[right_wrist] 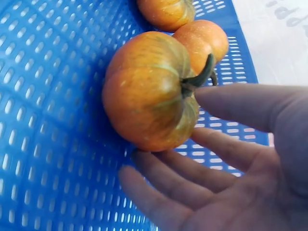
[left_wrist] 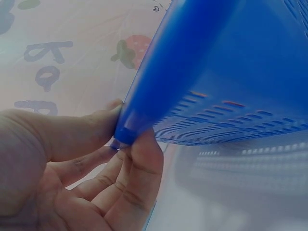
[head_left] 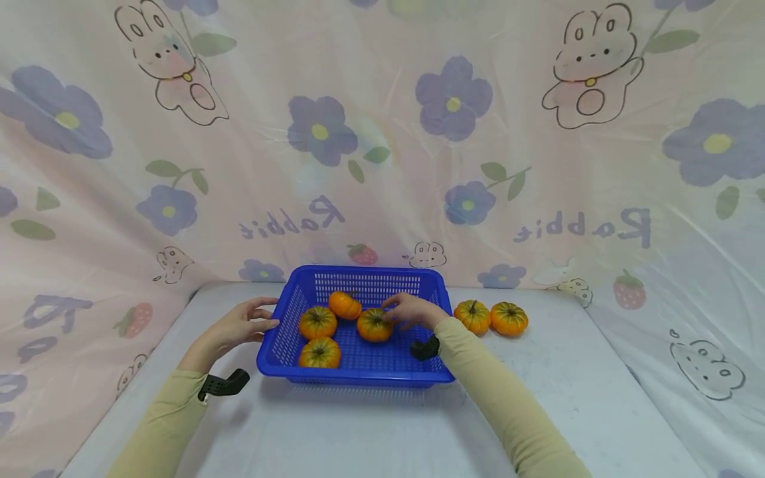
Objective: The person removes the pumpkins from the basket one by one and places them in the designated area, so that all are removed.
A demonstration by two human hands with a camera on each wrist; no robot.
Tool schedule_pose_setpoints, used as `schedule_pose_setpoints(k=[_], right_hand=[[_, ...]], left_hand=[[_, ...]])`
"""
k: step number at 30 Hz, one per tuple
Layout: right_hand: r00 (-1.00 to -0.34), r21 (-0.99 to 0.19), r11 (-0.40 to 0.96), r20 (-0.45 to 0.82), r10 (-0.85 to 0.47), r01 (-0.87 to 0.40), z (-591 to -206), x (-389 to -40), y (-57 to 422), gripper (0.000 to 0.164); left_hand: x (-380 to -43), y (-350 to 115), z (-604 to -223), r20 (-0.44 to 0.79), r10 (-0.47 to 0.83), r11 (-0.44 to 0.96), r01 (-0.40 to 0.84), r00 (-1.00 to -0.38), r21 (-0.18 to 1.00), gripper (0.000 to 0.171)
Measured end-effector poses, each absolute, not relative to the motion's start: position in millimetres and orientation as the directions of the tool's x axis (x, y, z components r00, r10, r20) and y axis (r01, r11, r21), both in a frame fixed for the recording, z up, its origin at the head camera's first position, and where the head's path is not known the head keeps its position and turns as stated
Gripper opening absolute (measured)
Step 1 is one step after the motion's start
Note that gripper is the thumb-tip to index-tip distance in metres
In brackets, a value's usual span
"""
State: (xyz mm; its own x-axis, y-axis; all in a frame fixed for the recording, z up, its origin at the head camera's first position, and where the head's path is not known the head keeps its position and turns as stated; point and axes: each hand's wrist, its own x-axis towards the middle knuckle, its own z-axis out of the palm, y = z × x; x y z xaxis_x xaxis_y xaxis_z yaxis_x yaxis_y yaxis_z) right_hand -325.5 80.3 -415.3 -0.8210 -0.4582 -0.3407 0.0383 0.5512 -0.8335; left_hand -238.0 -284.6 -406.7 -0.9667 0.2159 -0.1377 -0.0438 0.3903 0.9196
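A blue plastic basket (head_left: 358, 380) with slotted walls stands on the table and contains several small orange-green pumpkins. At its left side my left hand (head_left: 234, 326) pinches the rim (left_wrist: 159, 82) between thumb and fingers. Over the basket's right half is my right hand (head_left: 412, 311), beside the rightmost pumpkin inside (head_left: 375, 325). In the right wrist view, the thumb tip touches this pumpkin (right_wrist: 144, 91) near its stem, and the other fingers spread loosely along its side and below it. That pumpkin sits in the basket close to a smaller one (right_wrist: 204, 45).
Two more pumpkins, a left one (head_left: 472, 317) and a right one (head_left: 509, 318), sit side by side on the white table (head_left: 574, 398), just right of the basket. Behind the table hangs a patterned curtain (head_left: 382, 166) with rabbits and flowers.
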Motion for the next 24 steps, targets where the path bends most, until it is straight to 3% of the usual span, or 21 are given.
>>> schedule_pose_setpoints(k=[24], right_hand=[[-0.825,-0.822,0.567,-0.358,-0.438,0.055,-417.3,-323.0,75.4,0.044]], left_hand=[[-238.3,-286.1,-405.6,-0.138,0.217,0.396,-0.042,-0.966,0.917,0.068]])
